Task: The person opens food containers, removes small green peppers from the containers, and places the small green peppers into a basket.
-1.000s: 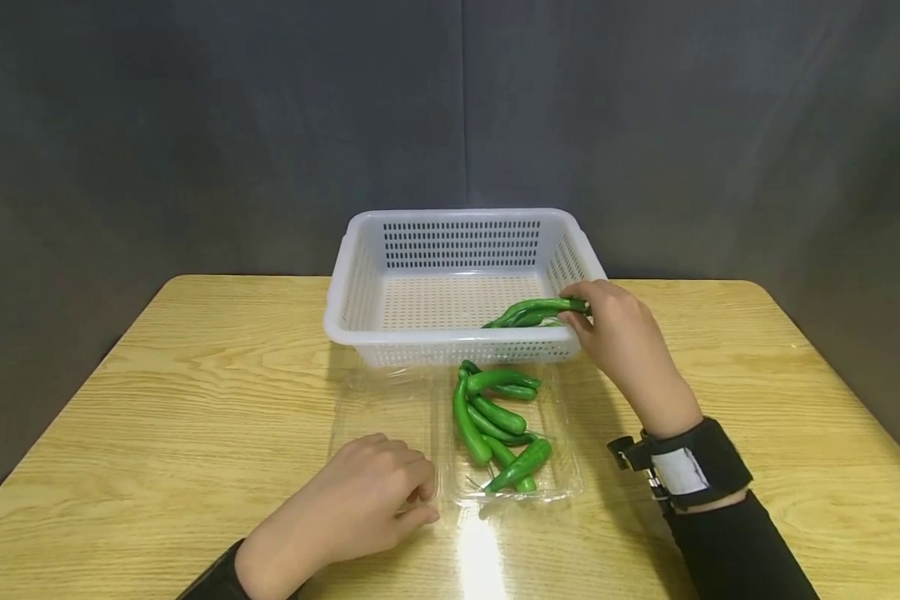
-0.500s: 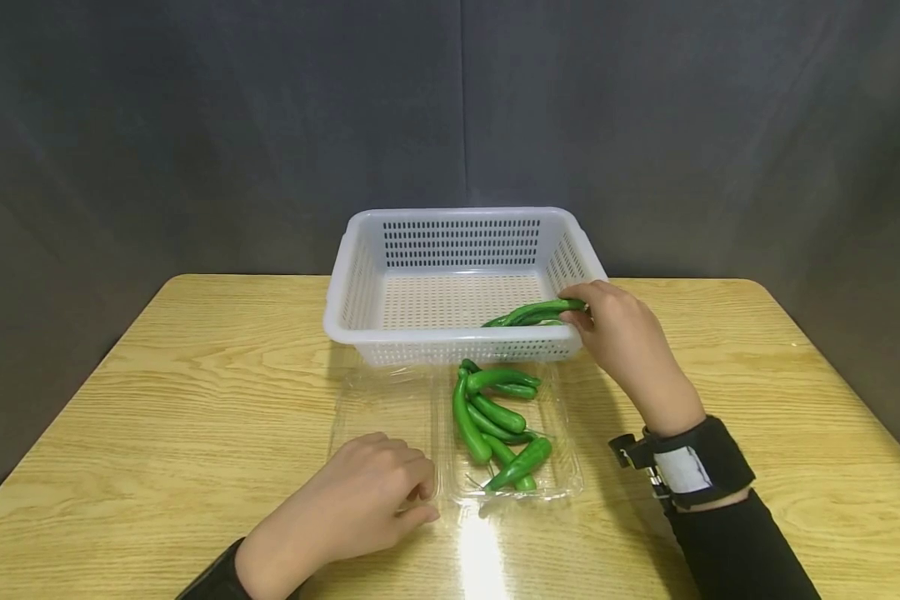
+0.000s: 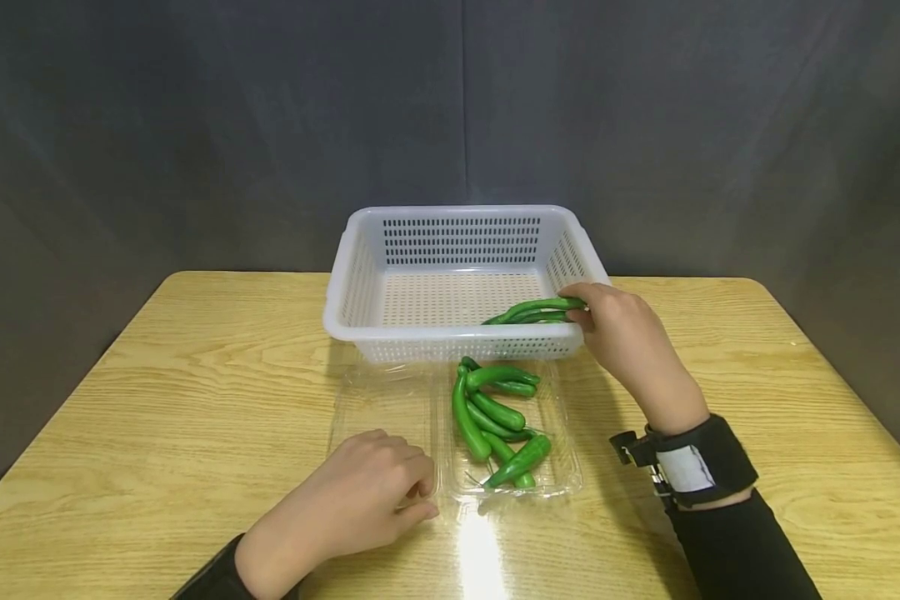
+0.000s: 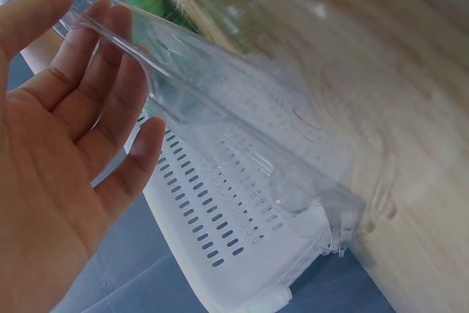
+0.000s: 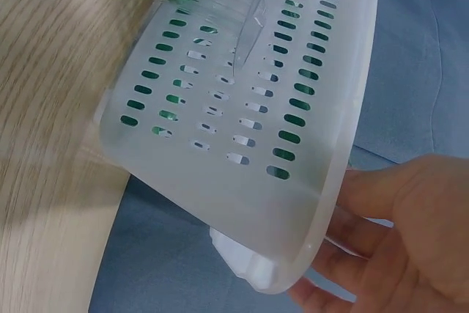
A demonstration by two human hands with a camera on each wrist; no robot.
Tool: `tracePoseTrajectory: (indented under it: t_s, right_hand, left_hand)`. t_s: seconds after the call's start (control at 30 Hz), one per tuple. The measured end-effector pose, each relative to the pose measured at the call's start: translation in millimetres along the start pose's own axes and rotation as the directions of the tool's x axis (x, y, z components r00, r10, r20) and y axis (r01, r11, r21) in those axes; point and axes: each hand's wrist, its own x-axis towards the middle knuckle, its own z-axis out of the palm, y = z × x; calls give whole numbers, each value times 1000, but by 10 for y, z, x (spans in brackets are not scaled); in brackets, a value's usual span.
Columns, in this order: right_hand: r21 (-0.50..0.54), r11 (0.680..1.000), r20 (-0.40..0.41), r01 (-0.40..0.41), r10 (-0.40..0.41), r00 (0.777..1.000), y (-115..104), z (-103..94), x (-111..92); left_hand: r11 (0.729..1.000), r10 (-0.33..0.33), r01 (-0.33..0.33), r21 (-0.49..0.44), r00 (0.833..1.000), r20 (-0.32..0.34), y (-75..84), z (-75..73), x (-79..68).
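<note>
At the basket's front right corner, my right hand (image 3: 621, 327) reaches over the rim. Its thumb and fingers hold the end of a long green chili pepper (image 3: 528, 307), with another pepper beside it; the basket wall hides this grip in the right wrist view. My left hand (image 3: 367, 492) rests at the near end of a clear plastic clamshell's lid half (image 3: 386, 400), fingers loosely bent. In the left wrist view its fingers (image 4: 117, 100) touch the lid's edge. Several green chili peppers (image 3: 497, 412) lie in the clamshell's right half (image 3: 566, 450).
A white perforated plastic basket (image 3: 450, 333) stands behind the clamshell, near the far edge of the wooden table (image 3: 195, 400). A dark grey curtain (image 3: 270, 125) hangs behind. A black strap with a camera (image 3: 686, 462) is on the right wrist.
The right hand shifts slightly among the peppers in the basket, which change position a little beneath its fingers. The left hand and the clamshell stay where they were.
</note>
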Motion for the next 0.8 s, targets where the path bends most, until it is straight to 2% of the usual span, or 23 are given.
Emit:
tracePoseTrajectory:
  t_s: [0.27, 0.53, 0.8]
  right_hand:
    - [-86, 995, 13, 43, -42, 999, 3, -8, -8]
    - [-92, 995, 27, 26, -23, 999, 10, -15, -3]
    - [-74, 997, 5, 23, -23, 1000, 13, -10, 4]
  left_hand:
    - [1000, -2, 2, -13, 1000, 5, -4, 4, 4]
    - [1000, -5, 5, -6, 1000, 9, -2, -1, 7]
    - [1000, -5, 5, -8, 1000, 11, -4, 1, 5]
